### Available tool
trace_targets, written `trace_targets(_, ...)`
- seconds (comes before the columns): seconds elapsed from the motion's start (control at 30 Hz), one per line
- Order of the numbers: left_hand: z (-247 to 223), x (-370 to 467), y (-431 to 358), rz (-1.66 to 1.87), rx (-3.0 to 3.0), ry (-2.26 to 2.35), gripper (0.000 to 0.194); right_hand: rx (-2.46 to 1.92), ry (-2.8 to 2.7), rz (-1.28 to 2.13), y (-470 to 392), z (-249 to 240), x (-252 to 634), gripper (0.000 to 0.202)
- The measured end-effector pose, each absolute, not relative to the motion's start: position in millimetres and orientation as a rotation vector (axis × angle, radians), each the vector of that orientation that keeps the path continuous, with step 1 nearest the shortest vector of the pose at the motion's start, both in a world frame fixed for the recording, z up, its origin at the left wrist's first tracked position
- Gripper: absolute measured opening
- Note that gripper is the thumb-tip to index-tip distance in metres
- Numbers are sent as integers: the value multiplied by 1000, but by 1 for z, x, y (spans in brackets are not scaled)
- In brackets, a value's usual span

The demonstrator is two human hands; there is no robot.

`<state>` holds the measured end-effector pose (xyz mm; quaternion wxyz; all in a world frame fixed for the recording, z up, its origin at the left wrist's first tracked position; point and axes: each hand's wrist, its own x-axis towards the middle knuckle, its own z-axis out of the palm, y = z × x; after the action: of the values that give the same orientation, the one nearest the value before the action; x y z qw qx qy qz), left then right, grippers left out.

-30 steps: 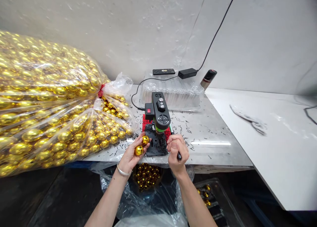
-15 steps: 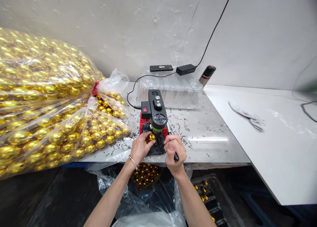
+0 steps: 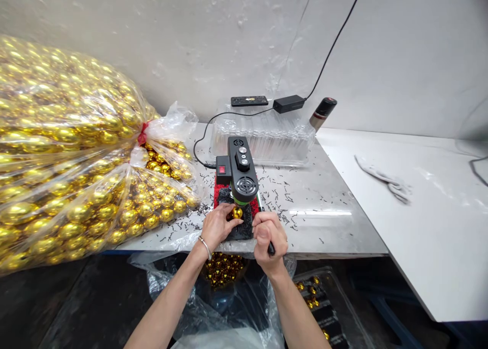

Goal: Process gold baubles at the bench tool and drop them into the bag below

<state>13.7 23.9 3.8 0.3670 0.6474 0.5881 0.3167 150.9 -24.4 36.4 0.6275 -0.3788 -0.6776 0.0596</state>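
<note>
A black machine (image 3: 244, 168) with round vents and buttons stands on a red and black base on the metal table. Under its head, my left hand (image 3: 218, 224) pinches a shiny gold ball (image 3: 237, 213) between thumb and fingers. My right hand (image 3: 270, 237) is wrapped around a black lever handle (image 3: 271, 248) at the machine's right side. Small dark shavings lie scattered on the metal tabletop (image 3: 320, 232) around the base.
Big clear bags of gold balls (image 3: 68, 186) fill the left. Behind the machine are clear plastic trays (image 3: 263, 140) with a power adapter (image 3: 288, 103) on top. Below the edge hang plastic-lined gold balls (image 3: 224, 267). A glove (image 3: 381, 179) lies right.
The gold ball in my left hand has shifted slightly right and up, closer in under the machine's head. My right hand stays on the lever. The camera view has moved slightly.
</note>
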Motion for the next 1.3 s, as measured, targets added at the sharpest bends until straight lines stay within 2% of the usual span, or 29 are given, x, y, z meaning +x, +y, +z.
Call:
trace_targets(0.17, 2, 13, 23, 803, 1620, 1511, 26, -838, -1589, 80, -20, 15, 152, 28)
trace_targets(0.33, 0, 13, 23, 811, 1641, 1530, 22, -828, -1561, -49, -12, -4, 151, 32)
trace_targets(0.53, -1, 12, 23, 820, 1669, 1522, 24, -760, -1641, -98, -7, -14, 152, 29)
trace_targets(0.63, -1, 14, 24, 845, 1648, 1511, 26, -765, -1656, -68, -10, -3, 153, 29)
trace_targets(0.77, 1, 14, 22, 927, 1614, 1486, 28, -806, -1556, 75, -16, 35, 152, 28)
trace_targets(0.93, 6, 2, -10, 996, 1517, 1401, 30, -908, -1527, 175, -21, 73, 150, 30)
trace_targets(1.0, -1, -4, -32, 788, 1413, 1314, 36, -908, -1520, 168, -22, 73, 148, 30)
trace_targets(1.1, -30, -6, -65, 452, 1044, 1189, 55, -899, -1497, 156, -22, 64, 146, 30)
trace_targets(1.17, -55, -3, -80, 448, 705, 1191, 60, -897, -1479, 144, -22, 59, 145, 30)
trace_targets(1.23, -76, -2, -90, 503, 357, 1196, 58, -897, -1485, 129, -22, 58, 145, 30)
trace_targets(1.3, -82, -3, -94, 549, 124, 1127, 45, -886, -1516, 114, -22, 58, 146, 29)
